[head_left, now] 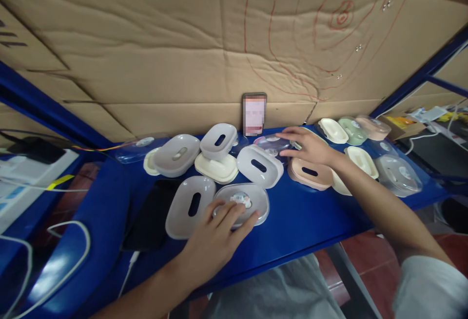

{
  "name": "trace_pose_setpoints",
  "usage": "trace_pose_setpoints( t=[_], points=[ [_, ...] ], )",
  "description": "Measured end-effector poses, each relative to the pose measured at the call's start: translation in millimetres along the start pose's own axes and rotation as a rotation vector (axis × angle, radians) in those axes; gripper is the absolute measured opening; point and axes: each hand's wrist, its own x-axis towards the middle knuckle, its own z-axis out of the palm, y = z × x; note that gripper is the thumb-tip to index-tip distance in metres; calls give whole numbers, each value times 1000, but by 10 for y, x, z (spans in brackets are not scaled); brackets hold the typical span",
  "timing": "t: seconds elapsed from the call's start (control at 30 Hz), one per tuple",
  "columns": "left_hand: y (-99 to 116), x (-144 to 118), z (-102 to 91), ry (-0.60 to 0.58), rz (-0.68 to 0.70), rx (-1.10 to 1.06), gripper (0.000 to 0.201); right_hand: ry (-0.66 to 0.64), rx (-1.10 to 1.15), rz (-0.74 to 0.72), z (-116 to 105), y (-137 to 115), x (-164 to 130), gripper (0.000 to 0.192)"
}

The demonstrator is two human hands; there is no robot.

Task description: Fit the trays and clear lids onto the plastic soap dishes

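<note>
Two hands at work over the blue bench [300, 221] — we see both from the head view. Left hand [215, 236] lies flat, fingers spread, fingertips pressing on the clear lid [252, 202] at the near edge; its grip is wide, nothing held, the lid directly under and just ahead of the fingers. Just left of that lid sits a white slotted tray [183, 209], touching or nearly touching it, beside the thumb.

Right hand [310, 146] reaches further back, fingers loosely curled over a second clear lid [268, 143]; we cannot tell whether the grip is closed on it or only resting. A pink tray [310, 175] lies right under the wrist, and a white slotted tray [258, 165] just left of it.

More pieces around — a grey dish [175, 156], a cream dish [217, 169] with a white slotted piece [218, 141] stacked tilted on it, a green dish [351, 131] far right. A phone [254, 113] stands upright against the cardboard wall [183, 56].
</note>
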Motion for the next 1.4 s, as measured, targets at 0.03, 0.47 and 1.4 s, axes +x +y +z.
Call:
trace_pose_setpoints(
  t=[0.03,0.47,1.4],
  points=[
    [-5,10,-3,21,-10,-11,41,63,-48,31,-43,-24,-85,64],
    [-90,88,-43,250,-94,-17,36,404,-378,347,215,17,-1145,63],
    [-38,121,-60,107,-89,-191,23,310,-172,-320,910,-1779,-1223,39]
  ],
)
